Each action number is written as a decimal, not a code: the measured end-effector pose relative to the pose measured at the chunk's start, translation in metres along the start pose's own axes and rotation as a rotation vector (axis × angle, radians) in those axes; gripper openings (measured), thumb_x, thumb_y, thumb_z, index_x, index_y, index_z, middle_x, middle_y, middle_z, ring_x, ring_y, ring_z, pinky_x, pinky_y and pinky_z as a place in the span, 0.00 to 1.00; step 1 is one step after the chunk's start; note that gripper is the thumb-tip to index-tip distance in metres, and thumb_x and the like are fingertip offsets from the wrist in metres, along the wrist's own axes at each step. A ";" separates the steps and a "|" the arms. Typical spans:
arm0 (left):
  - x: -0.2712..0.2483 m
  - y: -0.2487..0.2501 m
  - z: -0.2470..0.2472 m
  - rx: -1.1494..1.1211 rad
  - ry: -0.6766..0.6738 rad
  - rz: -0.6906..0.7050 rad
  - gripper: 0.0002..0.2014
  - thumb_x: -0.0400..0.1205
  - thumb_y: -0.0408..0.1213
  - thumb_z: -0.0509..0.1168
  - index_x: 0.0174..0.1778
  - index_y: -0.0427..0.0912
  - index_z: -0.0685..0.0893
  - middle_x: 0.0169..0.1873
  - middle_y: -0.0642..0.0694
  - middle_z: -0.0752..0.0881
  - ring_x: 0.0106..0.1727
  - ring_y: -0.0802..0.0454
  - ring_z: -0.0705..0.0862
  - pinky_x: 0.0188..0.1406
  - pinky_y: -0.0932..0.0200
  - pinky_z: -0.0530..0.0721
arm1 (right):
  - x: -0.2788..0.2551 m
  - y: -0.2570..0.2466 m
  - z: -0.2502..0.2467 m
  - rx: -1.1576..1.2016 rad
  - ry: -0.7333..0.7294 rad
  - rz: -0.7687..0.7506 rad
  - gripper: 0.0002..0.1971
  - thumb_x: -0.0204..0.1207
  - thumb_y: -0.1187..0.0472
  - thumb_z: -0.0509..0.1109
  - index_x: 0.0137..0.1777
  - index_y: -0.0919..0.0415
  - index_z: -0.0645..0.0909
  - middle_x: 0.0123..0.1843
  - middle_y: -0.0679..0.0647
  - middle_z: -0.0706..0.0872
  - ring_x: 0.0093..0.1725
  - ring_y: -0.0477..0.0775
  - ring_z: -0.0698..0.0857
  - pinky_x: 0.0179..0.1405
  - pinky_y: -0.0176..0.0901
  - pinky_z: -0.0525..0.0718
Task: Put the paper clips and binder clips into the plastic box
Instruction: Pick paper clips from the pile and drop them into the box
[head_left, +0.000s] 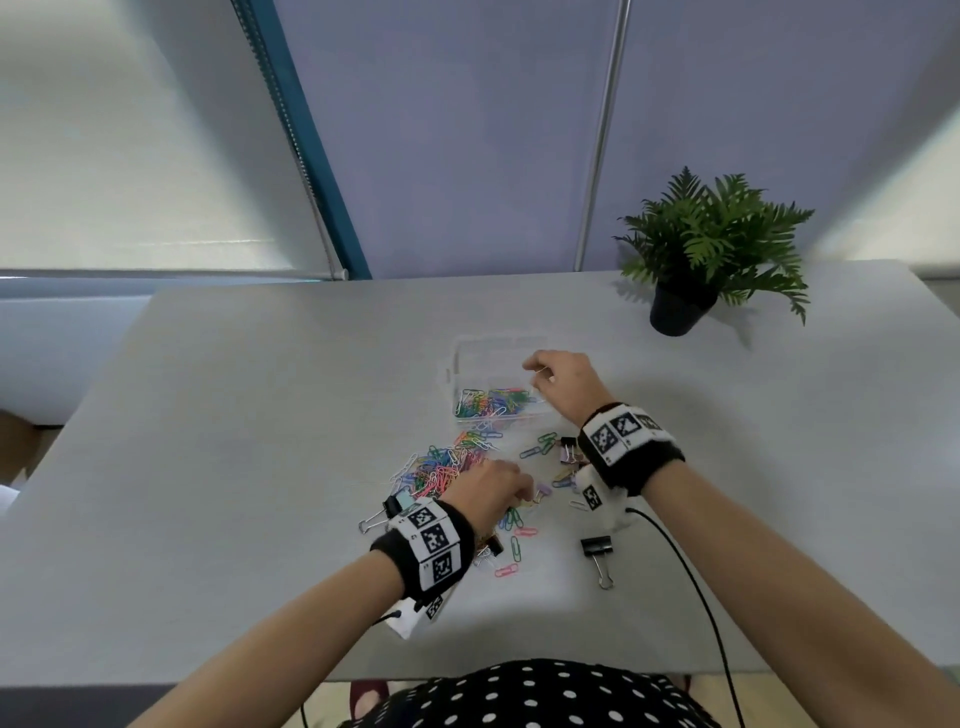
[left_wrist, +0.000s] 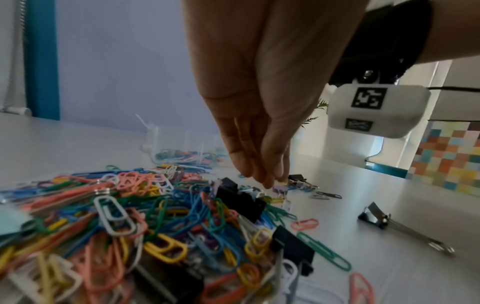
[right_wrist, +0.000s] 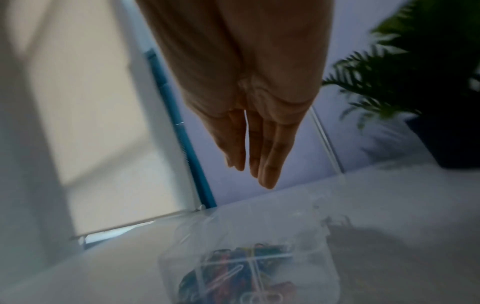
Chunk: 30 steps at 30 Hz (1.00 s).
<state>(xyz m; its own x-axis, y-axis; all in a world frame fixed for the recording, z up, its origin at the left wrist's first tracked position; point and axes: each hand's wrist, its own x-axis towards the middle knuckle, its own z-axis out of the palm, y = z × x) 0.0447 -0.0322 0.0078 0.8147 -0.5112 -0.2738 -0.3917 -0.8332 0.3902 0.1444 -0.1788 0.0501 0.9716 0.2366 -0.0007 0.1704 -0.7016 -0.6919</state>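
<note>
A clear plastic box (head_left: 467, 358) stands mid-table, its near compartments holding coloured paper clips (head_left: 491, 402). My right hand (head_left: 532, 366) hovers over the box (right_wrist: 259, 236); in the right wrist view its fingers (right_wrist: 270, 164) hang straight and hold nothing. In front of the box lies a loose pile of paper clips (head_left: 447, 467) mixed with binder clips. My left hand (head_left: 524, 488) reaches down at the pile's right edge. Its fingertips (left_wrist: 270, 182) meet in a pinch on a small yellowish paper clip, just above a lilac binder clip (left_wrist: 280, 189).
Black binder clips lie apart from the pile: one near my right forearm (head_left: 597, 548), one under my right wrist (head_left: 569, 449), others by my left wrist (head_left: 376, 514). A potted plant (head_left: 711, 244) stands at the back right. A cable (head_left: 691, 582) runs off the near table edge.
</note>
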 end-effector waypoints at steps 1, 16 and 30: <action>-0.001 0.000 0.002 0.025 -0.008 0.010 0.11 0.80 0.30 0.61 0.56 0.43 0.82 0.54 0.44 0.83 0.56 0.45 0.82 0.55 0.48 0.83 | -0.009 -0.001 0.000 -0.048 -0.026 -0.061 0.10 0.73 0.72 0.65 0.51 0.67 0.84 0.52 0.62 0.89 0.51 0.59 0.86 0.58 0.47 0.82; -0.001 -0.008 0.005 0.338 -0.003 0.034 0.12 0.79 0.36 0.62 0.56 0.37 0.80 0.58 0.41 0.77 0.66 0.43 0.71 0.62 0.50 0.74 | -0.109 0.022 0.066 -0.346 -0.420 -0.043 0.18 0.70 0.61 0.72 0.56 0.65 0.73 0.58 0.59 0.75 0.59 0.58 0.75 0.53 0.50 0.75; 0.004 -0.002 0.006 0.267 -0.036 0.144 0.08 0.78 0.33 0.64 0.52 0.37 0.79 0.53 0.40 0.79 0.60 0.44 0.75 0.46 0.49 0.76 | -0.125 0.036 0.057 -0.354 -0.281 -0.112 0.04 0.74 0.67 0.63 0.47 0.62 0.75 0.49 0.58 0.81 0.50 0.60 0.79 0.37 0.45 0.66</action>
<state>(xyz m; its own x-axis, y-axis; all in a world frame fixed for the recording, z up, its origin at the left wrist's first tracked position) 0.0469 -0.0336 0.0008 0.7285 -0.6316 -0.2652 -0.6050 -0.7748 0.1834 0.0201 -0.1955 -0.0159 0.8700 0.4631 -0.1693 0.3651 -0.8358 -0.4101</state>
